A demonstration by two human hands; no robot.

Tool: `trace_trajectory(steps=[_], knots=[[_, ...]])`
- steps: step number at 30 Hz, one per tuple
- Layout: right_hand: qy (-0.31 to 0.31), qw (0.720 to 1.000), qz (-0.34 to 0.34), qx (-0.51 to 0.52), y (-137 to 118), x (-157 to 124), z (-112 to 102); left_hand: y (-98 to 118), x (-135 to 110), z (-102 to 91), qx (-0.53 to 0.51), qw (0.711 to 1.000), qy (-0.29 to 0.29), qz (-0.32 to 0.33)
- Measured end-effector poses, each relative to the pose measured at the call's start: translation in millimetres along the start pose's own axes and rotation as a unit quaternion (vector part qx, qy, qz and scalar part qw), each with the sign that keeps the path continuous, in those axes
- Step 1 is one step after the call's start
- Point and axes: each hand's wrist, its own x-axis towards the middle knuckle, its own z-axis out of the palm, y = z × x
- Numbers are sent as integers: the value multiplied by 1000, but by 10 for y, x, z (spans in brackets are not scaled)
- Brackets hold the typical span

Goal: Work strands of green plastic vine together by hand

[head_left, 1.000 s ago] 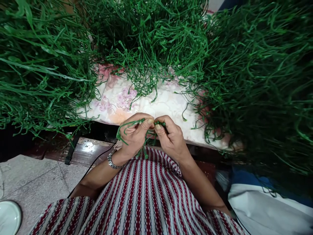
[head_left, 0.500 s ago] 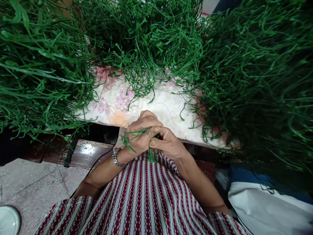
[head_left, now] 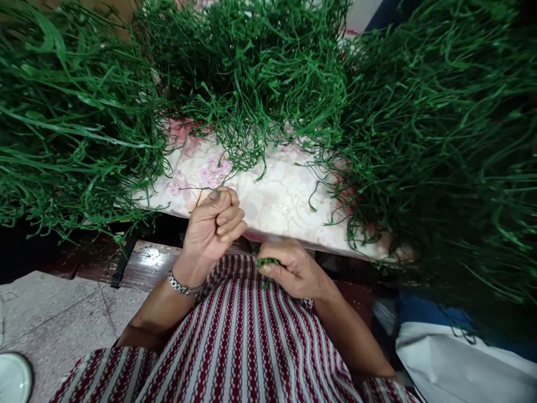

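My left hand [head_left: 213,224], with a metal-banded watch on its wrist, is raised over the near edge of the flowered cloth. Its fingers are curled, and thumb and forefinger pinch a thin green stem [head_left: 201,189] that points left. Lower and to the right, my right hand [head_left: 291,267] is closed round a small bunch of green stems [head_left: 268,262]. The cut ends show between thumb and forefinger, while most of the bunch is hidden by the hand and blurred below it. The two hands are apart.
Large heaps of tangled green stems lie at the left [head_left: 75,129], the back middle [head_left: 251,67] and the right [head_left: 436,123]. Loose stems trail onto the flowered cloth [head_left: 277,207]. A white and blue bag [head_left: 465,352] sits at lower right, a pale round lid-like object [head_left: 14,378] at lower left.
My hands were together with green stems between them. Now they have parted: the left has turned palm up and moved up-left with a thin stem, the right has lowered slightly with the bunch.
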Motion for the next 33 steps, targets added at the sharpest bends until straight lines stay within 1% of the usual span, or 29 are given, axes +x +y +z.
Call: trace_trajectory(steps=[2,3,6,8,10,12,13,14,15,16,17,18,19,20,21,22,23,24,26,27,28,30,33], knots=[[5,999,-16,-38,-34,-41,-27,24,-40,-5,27,999,-14,-11],[10,998,-15,-54,-48,-58,-47,19,-63,-13,52,998,-28,-31],[26,996,4,-86,-68,-94,-122,-30,-140,-60,122,984,-79,-101],[46,995,22,-90,-63,-104,-164,-36,-197,-83,151,975,-100,-125],[60,994,34,-89,-53,-99,-185,31,-248,-63,180,969,-110,-128],[52,994,38,-89,-54,-74,-185,214,-281,23,215,965,-114,-99],[47,994,37,-92,-61,-54,-179,359,-288,90,236,963,-115,-65],[41,994,36,-95,-73,-32,-171,541,-288,170,257,960,-112,-14],[35,994,36,-100,-88,-7,-161,758,-282,255,282,952,-105,51],[31,993,33,-106,-103,17,-151,1000,-273,340,299,940,-86,136],[30,993,29,-113,-114,39,-140,1254,-259,419,303,923,-66,229],[31,992,23,-119,-121,59,-129,1503,-240,483,294,903,-51,308],[32,992,18,-125,-122,75,-119,1726,-212,528,268,888,-37,372],[32,991,14,-129,-117,87,-109,1906,-174,549,238,876,-27,418],[31,991,12,-133,-107,96,-101,2026,-125,545,202,870,-21,449],[27,990,12,-137,-94,100,-93,2080,-63,521,158,867,-10,472],[22,990,14,-141,-80,101,-87,2068,6,481,121,874,2,471],[15,989,16,-145,-68,99,-83,1998,77,434,97,890,10,446],[5,988,19,-154,-49,84,-83,1758,201,355,79,926,13,370],[1,987,22,-157,-44,74,-86,1626,244,339,71,938,4,339],[0,987,25,-160,-42,62,-92,1507,268,344,57,944,-3,326],[0,986,34,-163,-45,40,-110,1332,261,414,38,948,-19,315],[14,986,34,-161,-75,17,-145,1145,134,570,42,955,-53,289]])
